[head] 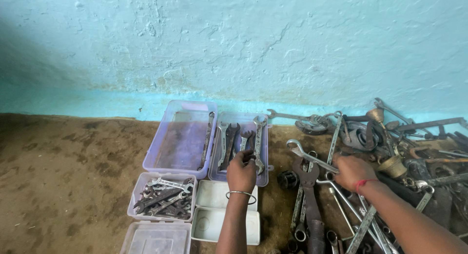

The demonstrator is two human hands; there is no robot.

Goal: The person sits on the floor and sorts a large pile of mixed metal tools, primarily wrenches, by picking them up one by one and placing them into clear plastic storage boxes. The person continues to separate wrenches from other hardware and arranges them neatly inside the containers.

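Observation:
My left hand (pixel 241 172), with a thin metal bangle on the wrist, is closed around a small open-ended spanner (pixel 245 140) at the near end of a clear plastic tray (pixel 263 173). That tray holds several larger spanners (pixel 227 146) lying lengthwise. My right hand (pixel 352 170), with a red thread on the wrist, rests knuckles up on a heap of loose spanners and tools (pixel 312 186); whether its fingers grip one is hidden.
A second clear tray (pixel 178 142) to the left holds one long spanner (pixel 207 137). Nearer me sit a small tub of spanners (pixel 164 196), two white lids (pixel 214 207) and a clear lid (pixel 156 238). Rusty tools (pixel 414 147) pile at right. A turquoise wall (pixel 234 44) rises behind the dirt floor (pixel 63 171).

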